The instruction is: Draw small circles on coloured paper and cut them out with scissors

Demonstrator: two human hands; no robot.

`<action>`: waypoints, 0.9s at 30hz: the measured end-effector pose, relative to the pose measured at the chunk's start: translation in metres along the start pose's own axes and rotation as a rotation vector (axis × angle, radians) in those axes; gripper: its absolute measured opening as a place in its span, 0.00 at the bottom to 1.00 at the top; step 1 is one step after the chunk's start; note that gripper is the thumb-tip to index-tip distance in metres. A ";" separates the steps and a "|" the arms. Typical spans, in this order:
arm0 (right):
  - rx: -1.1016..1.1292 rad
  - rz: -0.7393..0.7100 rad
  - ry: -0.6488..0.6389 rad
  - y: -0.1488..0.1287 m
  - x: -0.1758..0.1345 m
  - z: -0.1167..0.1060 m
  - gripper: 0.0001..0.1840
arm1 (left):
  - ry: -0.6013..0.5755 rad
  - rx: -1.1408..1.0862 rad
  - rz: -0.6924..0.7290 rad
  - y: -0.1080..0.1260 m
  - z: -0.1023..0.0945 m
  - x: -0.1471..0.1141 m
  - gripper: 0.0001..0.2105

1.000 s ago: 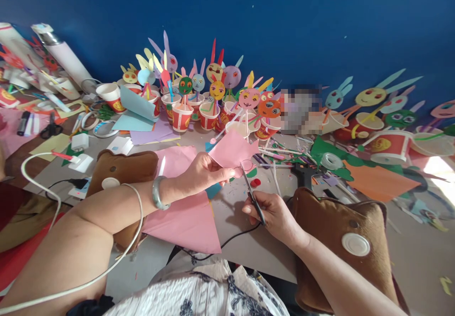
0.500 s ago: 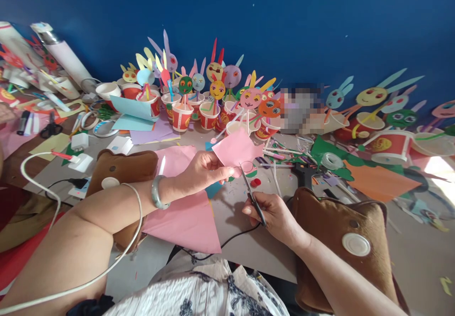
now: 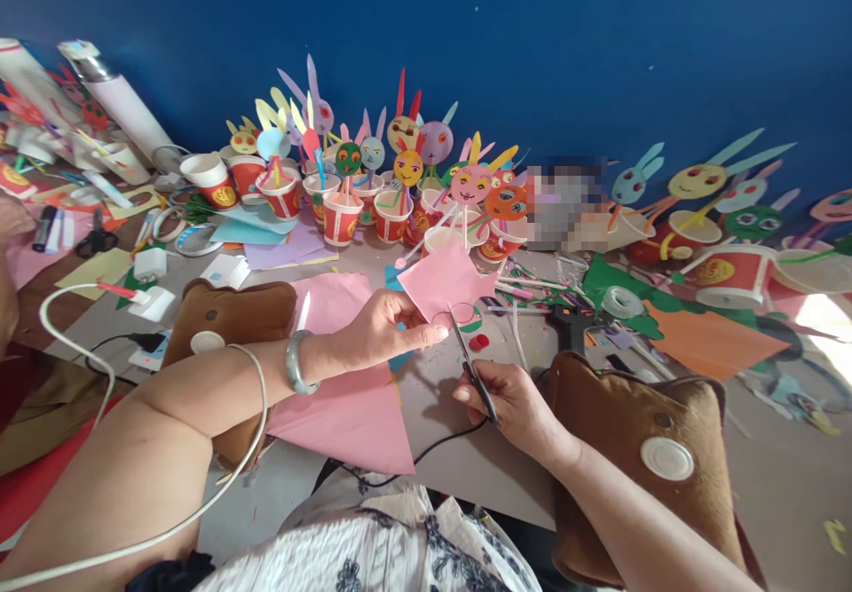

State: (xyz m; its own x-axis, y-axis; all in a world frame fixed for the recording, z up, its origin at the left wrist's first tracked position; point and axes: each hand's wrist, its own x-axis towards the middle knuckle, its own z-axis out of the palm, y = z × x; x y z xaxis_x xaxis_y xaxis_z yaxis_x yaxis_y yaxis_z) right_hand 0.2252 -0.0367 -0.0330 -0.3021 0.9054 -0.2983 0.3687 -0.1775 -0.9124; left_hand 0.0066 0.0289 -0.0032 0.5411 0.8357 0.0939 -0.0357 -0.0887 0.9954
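Note:
My left hand (image 3: pixel 392 326) pinches a pink sheet of paper (image 3: pixel 445 277) by its lower left edge, holding it above the table. Drawn outlines show near the paper's bottom edge. My right hand (image 3: pixel 509 401) grips a pair of scissors (image 3: pixel 476 374) by the handles, with the blades pointing up at that edge beside the outlines. Whether the blades are parted is hard to make out. Under my left forearm lies a larger pink sheet (image 3: pixel 359 423).
Brown plush pouches (image 3: pixel 639 485) flank my arms. Paper cups (image 3: pixel 343 219) with rabbit-faced figures line the blue wall. A glue gun (image 3: pixel 569 326), orange paper (image 3: pixel 719 335) and scraps lie to the right. A white cable (image 3: pixel 193 517) crosses my left forearm.
My left thumb has stretched slightly to the right along the paper. At the back left, the raised blue sheet has dropped flat, uncovering a red cup. My right hand stays nearly still.

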 end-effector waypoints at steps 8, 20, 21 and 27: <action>-0.002 0.004 -0.005 -0.001 0.000 0.000 0.26 | 0.011 0.021 0.003 -0.001 0.000 0.000 0.12; -0.032 0.015 0.009 -0.003 0.000 0.000 0.27 | 0.042 0.019 0.012 0.002 0.001 0.001 0.11; -0.030 0.011 0.009 -0.003 0.000 0.000 0.27 | 0.045 0.017 0.011 0.002 0.001 0.001 0.11; -0.039 -0.031 0.006 -0.001 -0.001 0.000 0.28 | 0.083 -0.009 -0.006 0.001 0.001 0.000 0.09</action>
State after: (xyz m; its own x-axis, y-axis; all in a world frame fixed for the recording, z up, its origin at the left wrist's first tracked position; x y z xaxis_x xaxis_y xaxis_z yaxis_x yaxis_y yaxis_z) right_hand 0.2251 -0.0372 -0.0318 -0.3092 0.9124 -0.2681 0.3930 -0.1342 -0.9097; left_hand 0.0071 0.0286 -0.0025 0.4694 0.8785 0.0885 -0.0401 -0.0788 0.9961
